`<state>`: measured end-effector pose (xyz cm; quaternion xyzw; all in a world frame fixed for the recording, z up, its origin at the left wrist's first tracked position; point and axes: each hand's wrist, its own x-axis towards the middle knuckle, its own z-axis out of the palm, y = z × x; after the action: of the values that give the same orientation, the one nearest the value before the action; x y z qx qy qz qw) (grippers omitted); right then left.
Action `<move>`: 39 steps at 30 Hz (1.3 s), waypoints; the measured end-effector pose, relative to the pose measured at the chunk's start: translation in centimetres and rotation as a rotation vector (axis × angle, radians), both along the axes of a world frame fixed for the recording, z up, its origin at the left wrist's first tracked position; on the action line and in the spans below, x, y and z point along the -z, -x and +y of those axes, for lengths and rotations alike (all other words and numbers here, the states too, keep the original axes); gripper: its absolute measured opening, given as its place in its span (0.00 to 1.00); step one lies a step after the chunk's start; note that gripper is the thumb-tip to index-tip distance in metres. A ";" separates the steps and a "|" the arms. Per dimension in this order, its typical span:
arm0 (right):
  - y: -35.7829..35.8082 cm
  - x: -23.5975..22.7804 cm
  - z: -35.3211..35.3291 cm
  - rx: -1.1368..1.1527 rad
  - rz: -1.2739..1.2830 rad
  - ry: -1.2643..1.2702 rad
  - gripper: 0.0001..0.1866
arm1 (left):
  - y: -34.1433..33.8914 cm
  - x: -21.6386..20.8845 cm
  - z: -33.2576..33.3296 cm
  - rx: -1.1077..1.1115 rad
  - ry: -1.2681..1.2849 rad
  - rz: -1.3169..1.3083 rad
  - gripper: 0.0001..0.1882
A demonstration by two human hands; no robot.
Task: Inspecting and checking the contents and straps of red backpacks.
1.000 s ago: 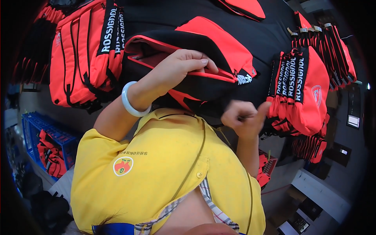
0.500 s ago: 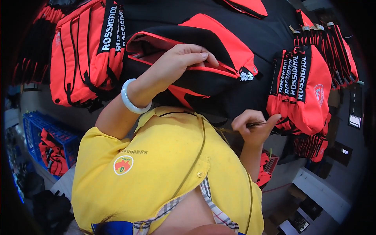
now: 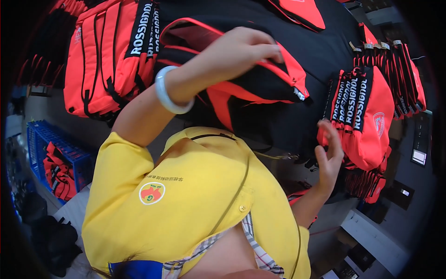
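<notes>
A red and black bag (image 3: 260, 88) lies on the black table with its zipped mouth gaping, the red-trimmed rim raised at the left. My left hand (image 3: 251, 49), with a pale bangle on the wrist, reaches over it. Its fingers are pinched on the red-edged opening, and the hand hides part of the mouth. To the right, my right hand (image 3: 329, 156) is raised with fingers apart and nothing in it, beside a row of red bags (image 3: 371, 116). A cord from my yellow shirt ends in a small metal piece (image 3: 291, 156) near the table edge.
Red backpacks (image 3: 100, 60) stand stacked at the left, with more folded bags behind. Another red bag (image 3: 302, 11) lies at the far edge of the black table (image 3: 325, 51). More bags (image 3: 404, 79) fill the far right. A blue crate (image 3: 58, 144) holds red pieces at the lower left.
My left hand has moved up and right along the bag's opening, and the bag's rim has shifted. My right hand has gone from curled to spread, moving right; the cord's end now hangs free.
</notes>
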<state>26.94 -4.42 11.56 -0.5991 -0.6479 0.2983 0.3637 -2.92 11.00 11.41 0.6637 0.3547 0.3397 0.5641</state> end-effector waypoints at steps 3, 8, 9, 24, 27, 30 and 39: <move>4.9 0.8 3.0 -0.161 -0.262 -0.248 0.51 | -4.1 -2.8 -1.6 0.030 -0.228 -0.124 0.13; 5.0 -0.5 8.0 0.198 0.068 -0.478 0.19 | -2.8 -6.0 -1.2 -0.243 -0.763 -0.083 0.07; 3.8 -1.0 8.4 0.252 0.101 -0.502 0.15 | -1.3 -5.9 -0.6 -0.374 -0.859 -0.111 0.09; -8.1 0.0 8.2 0.398 0.594 -0.511 0.15 | 0.6 5.9 4.1 -0.646 -0.818 0.189 0.22; -9.9 -0.3 7.7 0.430 0.592 -0.502 0.17 | -0.5 4.0 5.4 -0.405 -0.588 0.171 0.17; -11.6 -1.7 7.2 0.436 0.595 -0.480 0.21 | -2.2 1.4 5.5 -0.136 -0.290 -0.372 0.14; -11.8 -1.0 8.0 0.405 0.603 -0.298 0.27 | -2.8 -4.6 4.6 -0.188 -0.253 -0.448 0.16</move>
<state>38.74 3.57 12.52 -0.5408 -0.4170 0.2858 0.6723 -0.08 15.57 15.99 0.6015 0.2361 0.5703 0.5072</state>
